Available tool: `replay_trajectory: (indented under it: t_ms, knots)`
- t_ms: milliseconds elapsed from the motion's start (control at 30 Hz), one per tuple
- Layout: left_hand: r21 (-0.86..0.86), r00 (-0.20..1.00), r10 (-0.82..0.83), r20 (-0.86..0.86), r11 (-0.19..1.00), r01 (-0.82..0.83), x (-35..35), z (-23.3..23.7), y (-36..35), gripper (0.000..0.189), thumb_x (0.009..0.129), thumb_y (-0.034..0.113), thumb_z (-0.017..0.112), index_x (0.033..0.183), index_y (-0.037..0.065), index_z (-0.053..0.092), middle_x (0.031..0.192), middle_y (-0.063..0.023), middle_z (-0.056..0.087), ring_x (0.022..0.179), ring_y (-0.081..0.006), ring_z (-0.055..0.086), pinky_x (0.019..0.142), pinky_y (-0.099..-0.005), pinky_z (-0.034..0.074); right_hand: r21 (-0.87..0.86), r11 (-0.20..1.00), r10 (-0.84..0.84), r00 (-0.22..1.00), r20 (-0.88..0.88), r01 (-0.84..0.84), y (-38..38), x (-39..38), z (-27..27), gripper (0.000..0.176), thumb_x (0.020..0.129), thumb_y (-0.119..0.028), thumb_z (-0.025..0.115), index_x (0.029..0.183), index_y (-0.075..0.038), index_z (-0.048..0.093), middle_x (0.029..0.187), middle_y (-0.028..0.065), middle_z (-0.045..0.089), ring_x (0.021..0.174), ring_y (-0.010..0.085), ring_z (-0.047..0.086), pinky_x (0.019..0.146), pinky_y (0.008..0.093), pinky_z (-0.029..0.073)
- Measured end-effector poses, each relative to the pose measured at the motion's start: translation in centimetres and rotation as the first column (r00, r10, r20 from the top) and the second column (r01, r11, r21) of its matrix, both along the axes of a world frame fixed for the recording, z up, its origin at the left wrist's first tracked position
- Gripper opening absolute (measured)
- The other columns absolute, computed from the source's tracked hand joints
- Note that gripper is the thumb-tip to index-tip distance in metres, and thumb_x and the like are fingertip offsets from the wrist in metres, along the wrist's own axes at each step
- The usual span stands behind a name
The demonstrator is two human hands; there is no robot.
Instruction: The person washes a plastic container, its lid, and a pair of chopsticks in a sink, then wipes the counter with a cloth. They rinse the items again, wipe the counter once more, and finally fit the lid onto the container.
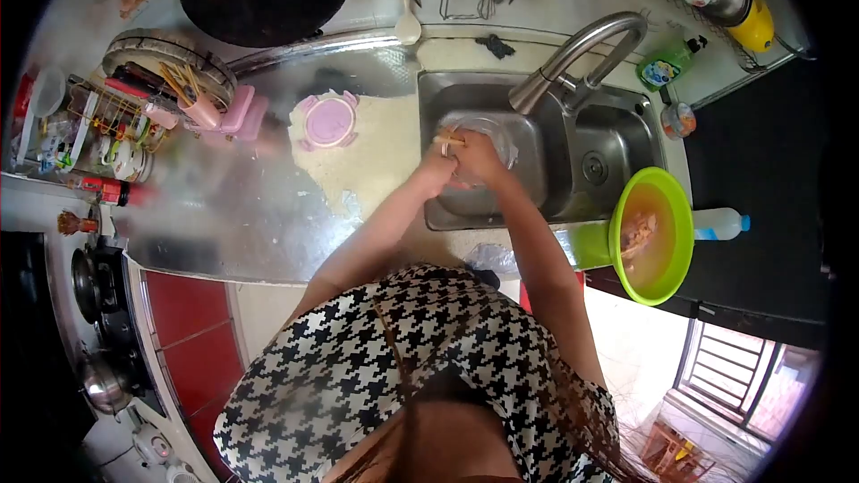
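The sink (537,183) holds a clear bowl (503,136); the green basin (687,231), pinkish chunks (638,234).

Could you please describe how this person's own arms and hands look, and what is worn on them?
The left hand and right hand wear no gloves. The forearms are bare, with no watch or bracelet visible. The short sleeves have a black-and-white houndstooth pattern. A small pale band on the left hand may be a ring.
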State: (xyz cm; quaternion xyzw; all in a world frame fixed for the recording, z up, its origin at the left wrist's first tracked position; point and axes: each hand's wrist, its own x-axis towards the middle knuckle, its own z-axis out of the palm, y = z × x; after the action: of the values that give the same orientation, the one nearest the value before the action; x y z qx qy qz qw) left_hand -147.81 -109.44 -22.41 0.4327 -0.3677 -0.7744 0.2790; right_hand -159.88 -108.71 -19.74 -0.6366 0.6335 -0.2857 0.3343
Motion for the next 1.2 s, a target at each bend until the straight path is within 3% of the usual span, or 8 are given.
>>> replay_trajectory:
  t_ms: [67,267,367,567,867,1033,1167,1200]
  knots:
    - [-0.157,0.989,-0.113,0.092,0.979,0.126,0.4,0.6,-0.5,0.058,0.073,-0.007,0.039,0.127,0.012,0.033,0.091,-0.0076,0.048,0.068,-0.0196,0.053,0.057,-0.0415,0.057,-0.004,1.000,-0.027,0.982,0.185,0.029,0.5,0.1,-0.7,0.032,0.078,-0.028,0.054,0.093,-0.001,0.062,0.081,0.0198,0.062,0.076,0.0302,0.061,0.067,0.0363,0.046]
    - [0.024,0.993,-0.086,0.087,0.996,0.084,0.6,0.0,-0.4,0.060,0.075,-0.006,0.039,0.130,0.015,0.030,0.111,-0.0107,0.046,0.085,-0.0276,0.054,0.056,-0.0407,0.057,-0.069,0.973,0.220,0.975,-0.015,-0.220,-1.3,-2.2,0.8,0.035,0.082,-0.032,0.051,0.093,0.000,0.061,0.081,0.0205,0.062,0.074,0.0286,0.061,0.067,0.0364,0.046]
    - [-0.003,0.995,-0.027,0.092,1.000,0.028,0.4,0.5,0.2,0.063,0.076,-0.005,0.037,0.133,0.019,0.028,0.120,-0.0115,0.043,0.094,-0.0305,0.054,0.055,-0.0404,0.057,0.144,0.977,0.179,0.973,-0.146,-0.158,-1.2,-2.8,2.0,0.035,0.082,-0.031,0.051,0.097,-0.001,0.060,0.085,0.0206,0.062,0.075,0.0292,0.061,0.068,0.0374,0.045]
    - [-0.122,0.985,0.170,0.014,0.978,-0.167,-0.6,-0.2,0.7,0.061,0.079,-0.005,0.035,0.134,0.020,0.028,0.119,-0.0112,0.046,0.092,-0.0279,0.056,0.052,-0.0384,0.055,-0.171,0.984,-0.095,0.960,-0.262,0.051,1.3,-1.0,0.4,0.035,0.084,-0.035,0.049,0.095,-0.003,0.060,0.089,0.0188,0.062,0.079,0.0355,0.059,0.069,0.0411,0.045]
    - [-0.016,0.976,0.201,-0.088,0.979,-0.203,-2.2,-3.3,0.9,0.054,0.081,-0.004,0.040,0.130,0.014,0.029,0.112,-0.0131,0.049,0.092,-0.0291,0.057,0.062,-0.0388,0.056,0.225,0.944,-0.284,0.939,0.193,0.239,2.1,-0.4,-0.6,0.034,0.084,-0.032,0.050,0.098,-0.002,0.060,0.086,0.0205,0.062,0.083,0.0295,0.062,0.073,0.0358,0.047]
    - [0.062,0.988,0.110,-0.105,0.993,-0.104,-1.9,-1.6,-0.6,0.053,0.079,-0.006,0.040,0.128,0.011,0.030,0.114,-0.0194,0.046,0.094,-0.0369,0.055,0.065,-0.0483,0.056,-0.261,0.897,-0.125,0.770,0.625,0.358,5.0,-3.0,2.0,0.023,0.091,-0.020,0.044,0.096,-0.003,0.059,0.082,0.0046,0.062,0.073,0.0121,0.057,0.066,0.0265,0.044]
    - [0.178,0.994,0.087,-0.072,0.981,-0.073,-1.6,-1.9,-1.2,0.056,0.077,-0.008,0.038,0.129,0.010,0.027,0.118,-0.0214,0.042,0.096,-0.0436,0.053,0.065,-0.0525,0.055,-0.308,0.843,-0.133,0.726,0.675,0.440,6.3,-6.8,3.7,0.026,0.093,-0.020,0.041,0.097,-0.001,0.058,0.078,0.0040,0.061,0.072,0.0111,0.057,0.064,0.0263,0.044]
    - [0.204,0.992,0.102,-0.077,0.975,-0.084,-1.6,-2.4,-1.3,0.058,0.077,-0.009,0.037,0.130,0.010,0.025,0.119,-0.0217,0.042,0.097,-0.0446,0.052,0.065,-0.0526,0.055,-0.237,0.886,-0.247,0.839,0.485,0.398,6.6,-7.3,4.6,0.019,0.086,-0.011,0.044,0.097,-0.005,0.059,0.083,0.0065,0.060,0.071,0.0134,0.059,0.064,0.0273,0.046]
